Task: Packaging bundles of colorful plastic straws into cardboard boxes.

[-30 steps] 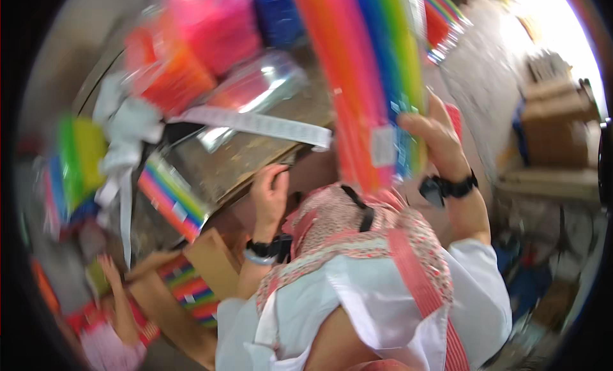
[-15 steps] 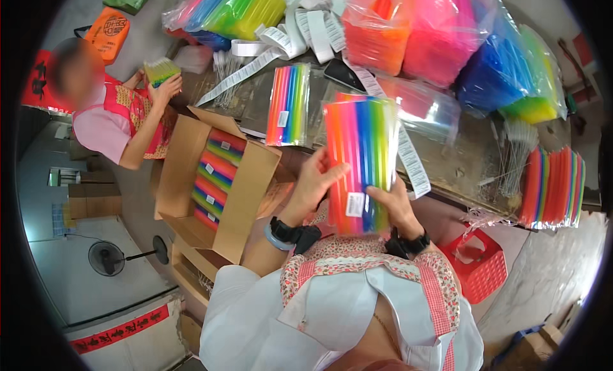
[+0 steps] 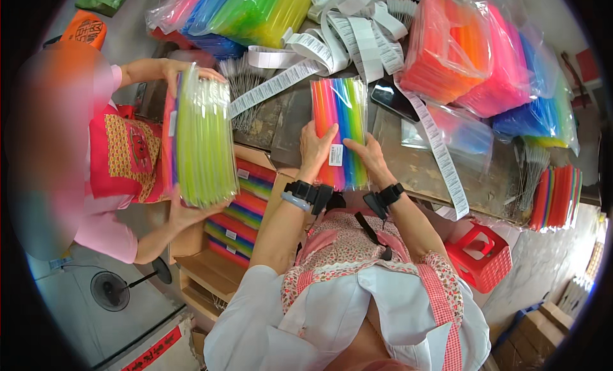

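Head view: left hand (image 3: 315, 149) and right hand (image 3: 369, 155) are both clamped on the lower end of a rainbow pack (image 3: 340, 129), held flat over the table (image 3: 408, 160). Beside it, a co-worker's hands grip a green pack (image 3: 203, 141) above an open box (image 3: 239, 218) of packs.

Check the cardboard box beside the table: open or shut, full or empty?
Open and partly filled. The cardboard box has its flaps folded out, with rainbow packs stacked inside and bare cardboard showing below them.
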A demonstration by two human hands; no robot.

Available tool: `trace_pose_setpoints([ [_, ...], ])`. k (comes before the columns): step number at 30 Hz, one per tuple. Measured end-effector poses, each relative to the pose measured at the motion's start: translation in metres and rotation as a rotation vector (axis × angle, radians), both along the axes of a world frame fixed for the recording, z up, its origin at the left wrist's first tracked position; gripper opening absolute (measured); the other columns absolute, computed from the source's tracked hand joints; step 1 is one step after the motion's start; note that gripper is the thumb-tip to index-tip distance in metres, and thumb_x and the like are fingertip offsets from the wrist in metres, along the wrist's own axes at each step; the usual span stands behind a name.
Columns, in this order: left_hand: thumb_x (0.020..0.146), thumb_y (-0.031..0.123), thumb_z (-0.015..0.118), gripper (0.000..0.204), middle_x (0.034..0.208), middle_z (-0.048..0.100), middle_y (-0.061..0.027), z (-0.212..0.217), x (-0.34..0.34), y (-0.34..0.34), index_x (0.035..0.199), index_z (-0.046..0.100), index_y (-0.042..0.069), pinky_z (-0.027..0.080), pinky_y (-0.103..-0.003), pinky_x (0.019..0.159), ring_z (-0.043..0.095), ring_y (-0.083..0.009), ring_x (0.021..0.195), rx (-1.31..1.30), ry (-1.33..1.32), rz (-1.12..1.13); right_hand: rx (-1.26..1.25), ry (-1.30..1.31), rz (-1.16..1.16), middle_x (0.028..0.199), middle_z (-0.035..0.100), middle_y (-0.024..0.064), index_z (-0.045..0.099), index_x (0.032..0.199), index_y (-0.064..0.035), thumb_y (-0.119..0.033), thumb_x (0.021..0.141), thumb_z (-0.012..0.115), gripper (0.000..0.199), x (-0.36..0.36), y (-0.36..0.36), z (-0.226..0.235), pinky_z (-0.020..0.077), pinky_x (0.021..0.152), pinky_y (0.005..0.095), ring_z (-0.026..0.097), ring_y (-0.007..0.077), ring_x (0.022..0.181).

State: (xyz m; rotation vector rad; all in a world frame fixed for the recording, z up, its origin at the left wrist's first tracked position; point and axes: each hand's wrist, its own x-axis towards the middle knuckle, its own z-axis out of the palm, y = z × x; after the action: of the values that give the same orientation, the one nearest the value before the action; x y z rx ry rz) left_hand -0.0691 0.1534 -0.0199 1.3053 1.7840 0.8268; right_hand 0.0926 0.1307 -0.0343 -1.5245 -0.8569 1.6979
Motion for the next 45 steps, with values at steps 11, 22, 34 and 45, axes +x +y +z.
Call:
trace_pose_setpoints([
  [11,0.068,0.012,0.078,0.079,0.122,0.046,-0.0113,0.084,0.033,-0.037,0.131,0.031,0.003,0.041,-0.034,0.094,0.046,-0.0201,0.115,0.050,-0.814,-0.283,0.513,-0.006,-0.140,0.101,0.060,0.0079,0.051,0.113,0.0013,-0.020,0.068,0.077,0.056,0.067,-0.058,0.069,0.0458,0.082,0.0305,0.056,0.0136,0.092],
  [22,0.066,0.000,0.076,0.082,0.127,0.041,-0.0108,0.069,0.113,-0.080,0.130,0.025,0.007,0.041,-0.037,0.096,0.047,-0.0211,0.115,0.082,-0.911,-0.588,0.625,-0.455,0.127,0.110,0.059,0.0085,0.043,0.126,-0.0045,-0.012,0.065,0.078,0.070,0.158,-0.084,0.041,0.0415,0.091,0.0298,0.054,0.0171,0.105],
  [34,0.062,0.012,0.081,0.094,0.127,0.042,-0.0112,0.063,0.132,-0.109,0.137,0.023,0.009,0.039,-0.038,0.099,0.045,-0.0215,0.119,-0.056,-0.931,-0.661,0.673,-0.061,0.010,0.125,0.047,0.0073,0.028,0.136,-0.0029,-0.011,0.068,0.076,0.084,0.170,-0.125,0.051,0.0348,0.099,0.0291,0.046,0.0178,0.114],
  [45,0.075,0.011,0.072,0.071,0.125,0.047,-0.0109,0.037,0.137,-0.104,0.133,0.031,0.008,0.041,-0.040,0.097,0.051,-0.0233,0.110,0.108,-0.611,-0.786,0.688,-0.375,0.186,0.129,0.045,0.0109,0.023,0.138,-0.0018,-0.023,0.059,0.084,0.102,0.182,-0.119,0.042,0.0330,0.101,0.0323,0.043,0.0217,0.120],
])
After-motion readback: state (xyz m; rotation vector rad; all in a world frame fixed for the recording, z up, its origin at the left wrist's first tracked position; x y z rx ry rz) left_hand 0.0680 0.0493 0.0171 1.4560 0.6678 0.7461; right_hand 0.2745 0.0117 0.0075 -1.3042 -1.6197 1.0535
